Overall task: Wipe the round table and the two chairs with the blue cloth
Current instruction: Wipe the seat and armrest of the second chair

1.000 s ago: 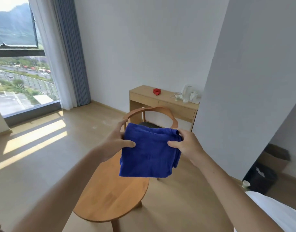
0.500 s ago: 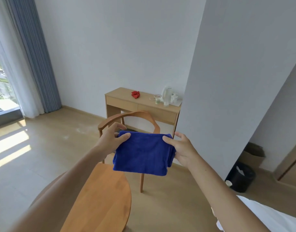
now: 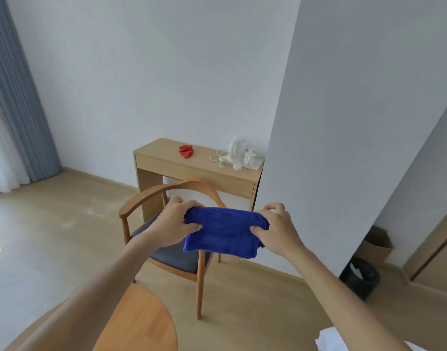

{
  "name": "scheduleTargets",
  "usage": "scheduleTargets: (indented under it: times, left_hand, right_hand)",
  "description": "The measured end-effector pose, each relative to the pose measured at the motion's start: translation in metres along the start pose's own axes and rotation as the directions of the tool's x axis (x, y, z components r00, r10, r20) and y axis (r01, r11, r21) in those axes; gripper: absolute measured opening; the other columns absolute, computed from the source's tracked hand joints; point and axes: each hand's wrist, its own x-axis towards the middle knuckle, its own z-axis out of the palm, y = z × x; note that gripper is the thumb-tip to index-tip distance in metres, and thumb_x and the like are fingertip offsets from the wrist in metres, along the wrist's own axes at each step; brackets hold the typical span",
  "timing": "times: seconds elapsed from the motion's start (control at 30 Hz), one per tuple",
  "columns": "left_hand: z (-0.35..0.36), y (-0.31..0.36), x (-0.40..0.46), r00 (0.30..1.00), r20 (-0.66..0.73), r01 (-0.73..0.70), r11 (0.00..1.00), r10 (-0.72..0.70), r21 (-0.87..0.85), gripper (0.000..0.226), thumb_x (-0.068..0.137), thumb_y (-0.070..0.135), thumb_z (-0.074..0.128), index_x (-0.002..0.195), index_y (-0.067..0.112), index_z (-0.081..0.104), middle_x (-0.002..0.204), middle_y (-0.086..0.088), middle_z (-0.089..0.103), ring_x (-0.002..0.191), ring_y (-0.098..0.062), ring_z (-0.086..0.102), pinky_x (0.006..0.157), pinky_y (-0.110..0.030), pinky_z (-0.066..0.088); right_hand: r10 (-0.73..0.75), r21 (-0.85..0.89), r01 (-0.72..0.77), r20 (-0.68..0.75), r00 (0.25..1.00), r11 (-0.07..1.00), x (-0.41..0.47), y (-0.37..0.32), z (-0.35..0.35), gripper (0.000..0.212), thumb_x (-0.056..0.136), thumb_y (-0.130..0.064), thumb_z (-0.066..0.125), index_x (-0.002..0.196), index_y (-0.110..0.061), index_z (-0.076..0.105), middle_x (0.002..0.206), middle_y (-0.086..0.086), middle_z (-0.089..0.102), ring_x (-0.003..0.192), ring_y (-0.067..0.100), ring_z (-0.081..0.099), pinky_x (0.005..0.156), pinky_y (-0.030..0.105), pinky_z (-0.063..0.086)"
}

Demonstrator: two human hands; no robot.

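Blue cloth [image 3: 223, 233] folded, held in the air between both grips: left grip [image 3: 178, 225] and right grip [image 3: 276, 228] each clamped on an end, thumbs on the near face. Chair [image 3: 171, 224] directly behind and below the grips; round counter [image 3: 138, 323] below and nearer. Advisable: fold into a flat pad, pass to one grip, press evenly along the chair's backrest.

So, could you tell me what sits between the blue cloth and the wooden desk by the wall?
In the head view, the chair stands between the blue cloth and the desk.
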Motion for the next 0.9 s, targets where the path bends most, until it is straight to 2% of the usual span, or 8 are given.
scheduleTargets:
  times: [0.07,0.2,0.33,0.4,0.47,0.53,0.73,0.9]
  left_hand:
    - [0.005,-0.003,0.022,1.0,0.022,0.002,0.996,0.0,-0.09,0.026,0.087,0.024,0.066,0.111,0.03,0.058,0.108,0.012,0.049,0.1,-0.004,0.046,0.087,-0.024,0.044]
    - [0.016,0.001,0.07,0.996,0.068,0.088,0.895,-0.065,-0.436,0.014,0.091,0.024,0.062,0.104,0.027,0.057,0.089,0.016,0.066,0.083,0.004,0.061,0.063,-0.008,0.046]
    - [0.032,0.008,0.132,0.99,0.021,0.127,0.81,-0.141,-0.573,0.02,0.093,0.025,0.061,0.112,0.026,0.056,0.102,0.01,0.068,0.09,-0.004,0.064,0.071,-0.016,0.049]
    - [0.038,0.01,0.163,0.985,-0.004,0.134,0.772,-0.174,-0.621,0.021,0.093,0.023,0.061,0.114,0.022,0.057,0.105,0.005,0.069,0.093,-0.009,0.065,0.072,-0.019,0.05]
    - [0.043,0.008,0.187,0.977,-0.035,0.134,0.739,-0.209,-0.661,0.023,0.093,0.024,0.061,0.115,0.021,0.057,0.104,0.004,0.069,0.092,-0.009,0.066,0.07,-0.016,0.05]
    - [0.046,-0.001,0.207,0.967,-0.052,0.149,0.715,-0.251,-0.683,0.025,0.092,0.026,0.063,0.115,0.022,0.057,0.103,0.006,0.07,0.091,-0.009,0.067,0.069,-0.016,0.05]
    - [0.046,-0.06,0.245,0.921,-0.009,0.257,0.626,-0.388,-0.736,0.053,0.074,0.039,0.076,0.12,0.019,0.057,0.11,-0.003,0.07,0.103,-0.022,0.066,0.083,-0.037,0.056]
    - [0.052,-0.138,0.268,0.894,0.209,0.392,0.464,-0.396,-0.795,0.049,0.074,0.011,0.079,0.119,0.011,0.06,0.115,-0.009,0.069,0.107,-0.025,0.065,0.083,-0.033,0.055]
  right_hand:
    - [-0.019,0.001,0.019,0.045,0.999,1.0,0.025,0.02,-0.003,0.023,0.09,-0.021,0.061,0.111,-0.012,0.065,0.127,-0.004,0.049,0.122,0.019,0.04,0.099,0.035,0.04]
    - [-0.03,0.359,-0.064,0.249,0.968,0.931,0.078,0.059,-0.008,0.007,0.09,-0.019,0.061,0.095,-0.016,0.064,0.091,-0.004,0.07,0.088,0.018,0.066,0.076,0.03,0.052]
    - [-0.163,0.427,0.031,0.276,0.947,0.904,0.146,0.096,-0.012,0.04,0.094,-0.019,0.056,0.121,-0.048,0.049,0.116,-0.02,0.061,0.108,0.004,0.059,0.09,0.026,0.051]
    - [-0.214,0.432,0.062,0.314,0.925,0.9,0.18,0.106,-0.019,0.047,0.088,-0.033,0.063,0.127,-0.049,0.044,0.124,-0.024,0.055,0.113,0.001,0.055,0.091,0.023,0.05]
    - [-0.26,0.354,0.127,0.359,0.896,0.926,0.213,0.11,-0.023,0.074,0.07,-0.052,0.073,0.135,-0.049,0.037,0.128,-0.031,0.043,0.114,-0.004,0.049,0.087,0.02,0.047]
    - [-0.282,0.25,0.201,0.353,0.892,0.947,0.246,0.111,-0.02,0.089,0.065,-0.051,0.077,0.141,-0.045,0.032,0.129,-0.027,0.036,0.114,-0.002,0.042,0.089,0.023,0.043]
    - [-0.329,0.332,0.22,0.319,0.889,0.917,0.337,0.112,0.021,0.052,0.079,-0.022,0.076,0.123,-0.033,0.051,0.116,-0.015,0.061,0.105,0.011,0.058,0.084,0.03,0.053]
    - [-0.371,0.435,0.192,0.375,0.849,0.88,0.404,0.109,0.082,0.032,0.082,-0.006,0.069,0.106,-0.026,0.063,0.096,-0.009,0.07,0.092,0.01,0.066,0.074,0.022,0.055]
